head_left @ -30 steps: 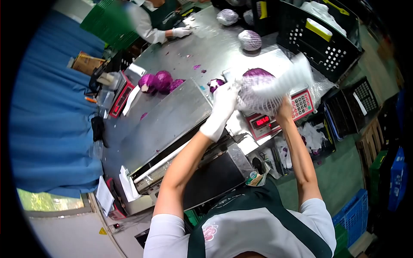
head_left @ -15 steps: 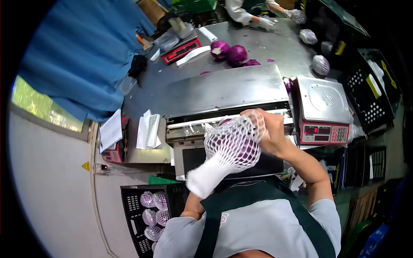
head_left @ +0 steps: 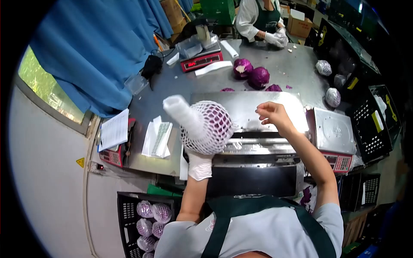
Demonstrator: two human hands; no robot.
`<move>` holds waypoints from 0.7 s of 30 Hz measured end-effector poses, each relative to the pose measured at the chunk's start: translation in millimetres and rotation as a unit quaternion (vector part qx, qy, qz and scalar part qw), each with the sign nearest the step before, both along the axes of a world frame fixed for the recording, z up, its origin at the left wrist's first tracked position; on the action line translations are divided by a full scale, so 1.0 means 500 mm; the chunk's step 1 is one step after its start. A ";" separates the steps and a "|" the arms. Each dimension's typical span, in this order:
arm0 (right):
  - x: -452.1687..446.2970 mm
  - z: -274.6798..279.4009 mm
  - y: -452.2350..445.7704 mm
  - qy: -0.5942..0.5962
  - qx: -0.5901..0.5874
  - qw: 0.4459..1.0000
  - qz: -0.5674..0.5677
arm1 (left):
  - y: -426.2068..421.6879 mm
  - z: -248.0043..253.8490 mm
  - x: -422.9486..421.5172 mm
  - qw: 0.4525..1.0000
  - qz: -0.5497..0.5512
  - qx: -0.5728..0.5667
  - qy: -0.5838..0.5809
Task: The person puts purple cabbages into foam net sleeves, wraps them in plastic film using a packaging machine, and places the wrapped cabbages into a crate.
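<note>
My left hand, in a white glove, holds a red cabbage from below and behind. White foam netting covers the cabbage, its bunched tube end sticking up to the left. The cabbage hides most of my left fingers. To the right, my bare right hand is raised over a flat metal plate, fingers apart and slightly curled, with nothing in them. Below both hands is the machine's black front panel.
Bare red cabbages lie beyond the plate. Scales stand at the back and right. Papers lie left. A black crate holds several netted cabbages. Across the table a gloved co-worker handles something whitish.
My right hand has let go of the netting and moved up and right. My left hand has lifted the netted cabbage up and left, its tube end now pointing up. The view has shifted.
</note>
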State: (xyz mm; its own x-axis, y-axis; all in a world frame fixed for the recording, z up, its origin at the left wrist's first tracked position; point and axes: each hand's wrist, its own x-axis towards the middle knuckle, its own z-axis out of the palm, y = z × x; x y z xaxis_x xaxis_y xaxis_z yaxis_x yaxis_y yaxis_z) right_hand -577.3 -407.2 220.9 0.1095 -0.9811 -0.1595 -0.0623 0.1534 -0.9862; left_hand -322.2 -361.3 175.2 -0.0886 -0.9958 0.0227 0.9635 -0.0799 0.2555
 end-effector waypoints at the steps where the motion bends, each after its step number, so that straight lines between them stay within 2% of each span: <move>1: -0.001 0.017 0.004 0.027 -0.051 0.996 0.060 | -0.004 0.034 0.009 0.998 0.054 0.026 -0.022; 3: 0.042 0.079 0.047 0.009 -0.178 0.976 0.127 | -0.042 0.068 0.008 0.976 0.192 0.079 -0.070; 4: 0.052 0.078 0.042 0.000 -0.166 0.968 0.187 | -0.066 0.073 0.002 0.960 0.248 0.096 -0.085; 5: 0.067 0.074 0.037 -0.021 -0.142 0.970 0.198 | -0.078 0.078 -0.020 0.954 0.273 0.056 -0.113; 7: 0.082 0.036 -0.009 0.031 -0.117 0.973 0.196 | -0.105 0.024 -0.065 0.888 0.340 -0.017 -0.308; 8: 0.075 -0.017 -0.033 0.166 -0.131 0.971 0.111 | -0.091 0.009 -0.083 0.844 0.319 -0.023 -0.430; 9: 0.062 -0.035 -0.053 0.157 -0.074 0.978 0.118 | -0.079 0.035 -0.104 0.866 0.240 -0.026 -0.438; 11: 0.025 -0.031 -0.066 0.116 0.020 0.986 0.115 | -0.083 -0.001 -0.127 0.896 0.161 -0.037 -0.411; 12: 0.005 -0.039 -0.074 0.113 0.013 0.988 0.102 | -0.084 -0.020 -0.125 0.868 0.165 -0.092 -0.459; 13: -0.018 -0.052 -0.084 0.110 0.006 0.990 0.090 | -0.083 -0.026 -0.112 0.864 0.129 -0.120 -0.473; 15: -0.065 -0.077 -0.093 0.097 0.048 0.988 0.108 | -0.068 0.026 -0.091 0.851 0.096 -0.170 -0.488; 16: -0.083 -0.080 -0.080 0.130 0.020 0.987 0.094 | -0.054 0.052 -0.069 0.798 0.097 -0.176 -0.567; 17: -0.095 -0.069 -0.061 0.164 -0.009 0.983 0.079 | -0.043 0.057 -0.048 0.776 0.107 -0.175 -0.596; 18: -0.106 -0.051 -0.036 0.277 -0.104 0.952 0.078 | -0.031 0.058 -0.023 0.720 0.124 -0.198 -0.654; 19: -0.116 -0.035 -0.009 0.338 -0.177 0.919 0.095 | -0.023 0.060 0.001 0.658 0.141 -0.220 -0.707; 21: -0.130 -0.011 0.046 0.469 -0.395 0.769 0.183 | -0.023 0.056 0.039 0.513 0.143 -0.408 -0.741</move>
